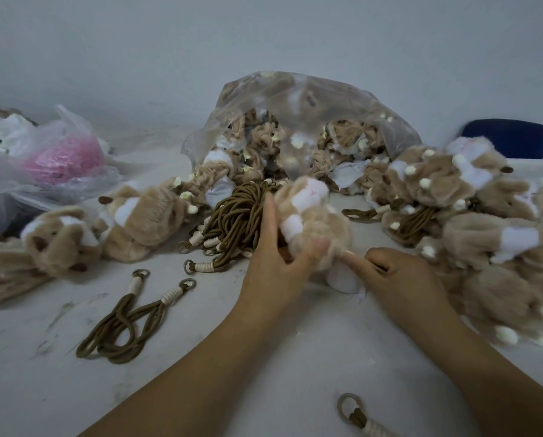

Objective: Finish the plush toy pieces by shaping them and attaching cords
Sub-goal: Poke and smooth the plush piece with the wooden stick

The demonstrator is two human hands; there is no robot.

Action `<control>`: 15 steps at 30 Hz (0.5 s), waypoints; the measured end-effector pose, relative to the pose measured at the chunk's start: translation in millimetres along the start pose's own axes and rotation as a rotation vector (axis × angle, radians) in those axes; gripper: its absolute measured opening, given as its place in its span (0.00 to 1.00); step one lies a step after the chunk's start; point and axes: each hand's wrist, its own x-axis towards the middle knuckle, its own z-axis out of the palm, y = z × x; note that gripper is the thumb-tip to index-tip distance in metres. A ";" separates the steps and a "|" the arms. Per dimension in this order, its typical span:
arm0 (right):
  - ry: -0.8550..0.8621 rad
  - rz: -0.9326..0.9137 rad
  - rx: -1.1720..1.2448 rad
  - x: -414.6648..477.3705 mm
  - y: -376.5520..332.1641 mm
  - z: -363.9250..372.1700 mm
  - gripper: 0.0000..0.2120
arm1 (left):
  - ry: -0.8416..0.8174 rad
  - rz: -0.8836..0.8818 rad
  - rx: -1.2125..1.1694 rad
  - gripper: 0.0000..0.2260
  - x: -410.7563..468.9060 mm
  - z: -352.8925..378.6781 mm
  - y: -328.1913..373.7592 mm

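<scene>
Head view: The left hand (pixel 276 257) holds a tan and white toy (pixel 311 216) just above the table (pixel 263 357), in the middle. Its thumb and fingers curl round the toy. The toy is blurry, so its shape is hard to see. The right hand (pixel 399 275) has curled fingers, and one finger pokes the toy's bottom. I cannot tell if it pinches anything. A bunch of brown cords (pixel 235 216) lies just behind the left hand. Two loose cords (pixel 131 320) lie to the left. Another cord (pixel 355 414) is cut off at the bottom edge. A clear bag (pixel 295 99) half hides more toys.
</scene>
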 end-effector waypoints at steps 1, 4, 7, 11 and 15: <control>0.017 -0.016 -0.034 -0.6 -1.9 0.6 0.31 | -0.021 0.027 0.078 0.36 -1.4 -0.7 -0.4; 0.022 -0.042 -0.095 -1.5 -5.9 2.5 0.30 | -0.014 0.032 0.135 0.27 -3.5 -4.7 -0.7; 0.013 -0.021 -0.042 -2.3 -3.5 3.6 0.29 | 0.021 0.037 0.078 0.22 -3.1 -6.4 -3.8; 0.009 0.001 0.031 -3.0 -2.0 4.2 0.29 | 0.053 0.089 0.002 0.21 -2.5 -5.8 -2.4; 0.025 0.017 0.112 -3.3 -3.2 3.5 0.29 | 0.088 0.149 0.012 0.19 -2.6 -6.0 -1.5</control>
